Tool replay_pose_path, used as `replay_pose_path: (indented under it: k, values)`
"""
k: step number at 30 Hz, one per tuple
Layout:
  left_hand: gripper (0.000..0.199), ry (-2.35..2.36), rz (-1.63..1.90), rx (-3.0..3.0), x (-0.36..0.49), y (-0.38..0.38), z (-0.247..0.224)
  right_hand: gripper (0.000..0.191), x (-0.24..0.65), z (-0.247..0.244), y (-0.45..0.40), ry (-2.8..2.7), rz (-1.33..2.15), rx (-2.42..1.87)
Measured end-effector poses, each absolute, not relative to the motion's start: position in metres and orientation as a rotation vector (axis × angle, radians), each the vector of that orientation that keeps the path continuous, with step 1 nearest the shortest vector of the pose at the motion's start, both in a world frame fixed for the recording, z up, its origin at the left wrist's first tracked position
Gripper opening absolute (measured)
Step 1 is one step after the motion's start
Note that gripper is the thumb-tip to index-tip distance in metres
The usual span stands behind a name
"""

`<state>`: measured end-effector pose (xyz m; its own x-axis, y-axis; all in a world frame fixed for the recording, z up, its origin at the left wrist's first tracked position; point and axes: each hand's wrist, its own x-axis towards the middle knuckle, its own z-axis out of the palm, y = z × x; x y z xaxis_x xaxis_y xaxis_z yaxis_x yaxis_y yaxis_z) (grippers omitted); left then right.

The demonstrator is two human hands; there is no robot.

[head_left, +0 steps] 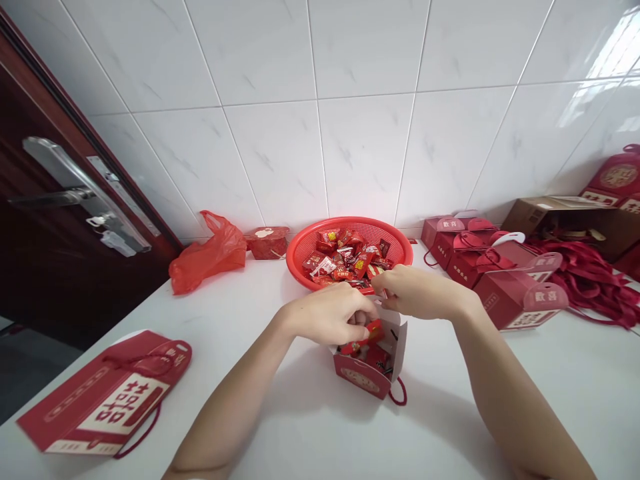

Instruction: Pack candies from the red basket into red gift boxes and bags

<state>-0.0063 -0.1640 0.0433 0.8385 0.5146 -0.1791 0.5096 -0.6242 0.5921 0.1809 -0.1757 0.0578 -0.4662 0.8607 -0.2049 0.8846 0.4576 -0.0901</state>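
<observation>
A small red gift box [363, 377] stands with its top open in front of me, with red-wrapped candies [376, 331] inside. My left hand [333, 315] reaches over its left side, fingers curled down at the candies; whether one is pinched there is hidden. My right hand [423, 291] is above the box's back edge, by the near rim of a red plastic basket [300, 267]. Its fingers are closed together, and what they hold, if anything, does not show. Many wrapped candies [345, 257] lie in that basket.
A closed red box [107, 393] lies at the front left. Behind it are a red plastic bag [210, 257] and a small red box [269, 243]. Several red boxes [520, 293], a cardboard box [555, 207] and red ribbons [595, 280] occupy the right. A tiled wall [270, 153] rises behind.
</observation>
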Motion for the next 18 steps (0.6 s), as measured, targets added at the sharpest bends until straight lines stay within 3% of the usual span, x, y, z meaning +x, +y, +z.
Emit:
replay_pose_path:
  k: [3, 5, 9, 14, 18]
  values:
    - [0.019, 0.787, 0.045, 2.195, -0.005, -0.166, 0.042, 0.018, 0.183, 0.057, -0.175, 2.573, -0.306, 1.563]
    - [0.008, 0.918, 0.033, 2.211, -0.001, -0.167, 0.037, 0.016, 0.184, 0.057, -0.175, 2.569, -0.302, 1.564]
    - [0.023, 1.186, -0.005, 2.437, 0.002, -0.169, 0.031, 0.01, 0.186, 0.057, -0.176, 2.574, -0.31, 1.572]
    - [0.007, 1.303, 0.178, 2.487, -0.018, -0.17, 0.047, 0.003, 0.188, 0.058, -0.176, 2.587, -0.401, 1.587]
    - [0.02, 1.457, 0.076, 2.446, -0.035, -0.164, 0.055, 0.023, 0.198, 0.061, -0.178, 2.549, -0.549, 1.625]
